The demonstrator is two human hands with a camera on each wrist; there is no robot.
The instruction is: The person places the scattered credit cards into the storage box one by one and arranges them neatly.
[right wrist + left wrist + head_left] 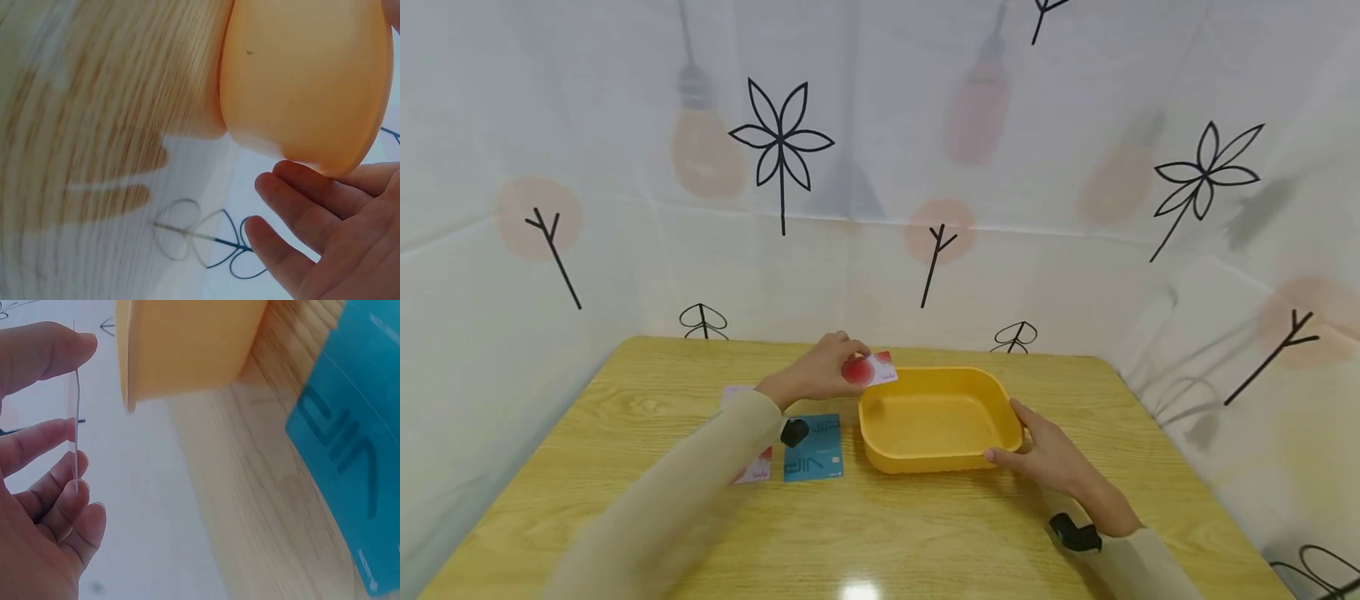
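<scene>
A white card with red patterning (880, 372) is pinched between the thumb and fingers of my left hand (823, 371), at the tub's back left corner. In the left wrist view the card (76, 431) appears edge-on. My right hand (1048, 454) holds the front right corner of a yellow plastic tub (940, 462), thumb at the front and fingers along the right side. The right wrist view shows fingertips (290, 170) against the tub wall (300, 81). The tub's visible inside holds nothing.
Teal cards marked VIP (812, 467) lie on the wooden table (880, 525), left of the tub. Beside them, partly hidden by the left sleeve, lie pink-white cards (760, 471). A white printed cloth (865, 275) hangs behind the table.
</scene>
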